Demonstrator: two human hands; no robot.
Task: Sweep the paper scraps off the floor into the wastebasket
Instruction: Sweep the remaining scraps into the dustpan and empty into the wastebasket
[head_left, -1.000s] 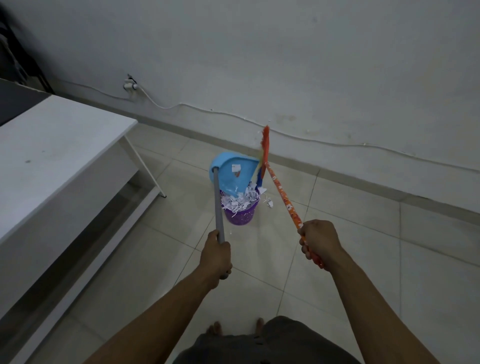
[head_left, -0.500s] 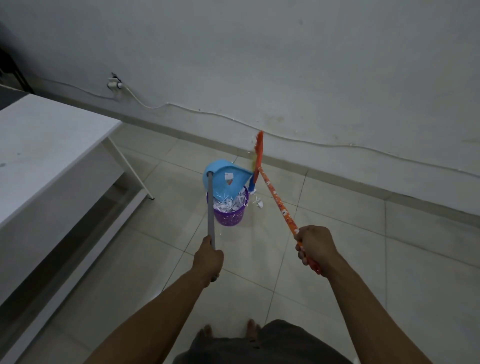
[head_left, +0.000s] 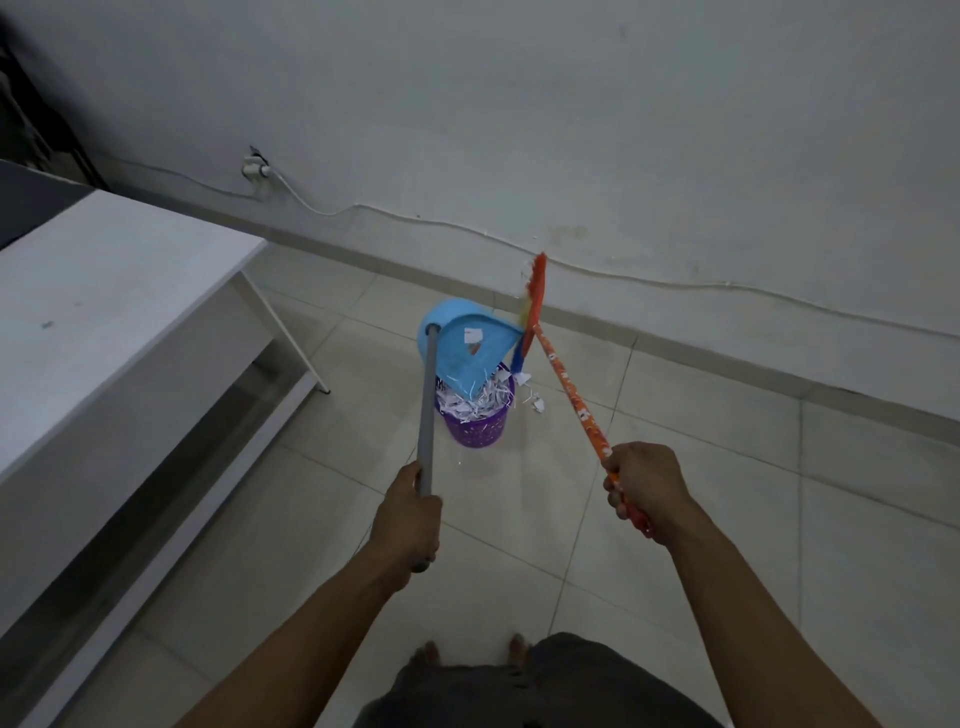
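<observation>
A single wide-angle head view looks forward and down from behind the left hand (head_left: 410, 514) and right hand (head_left: 647, 488), both near; the round purple plastic wastebasket (head_left: 478, 430) lies farther beyond them.

The dustpan (head_left: 470, 349) is light blue on a grey handle (head_left: 427, 410). The wastebasket (head_left: 479, 427) is purple, flecked with white, and holds white paper scraps (head_left: 475, 401). The broom (head_left: 534, 301) has an orange head with yellow and blue bristles, and its stick (head_left: 571, 392) is orange with white marks. The table (head_left: 104, 291) is white, and the floor tiles (head_left: 701, 467) are pale grey.
</observation>
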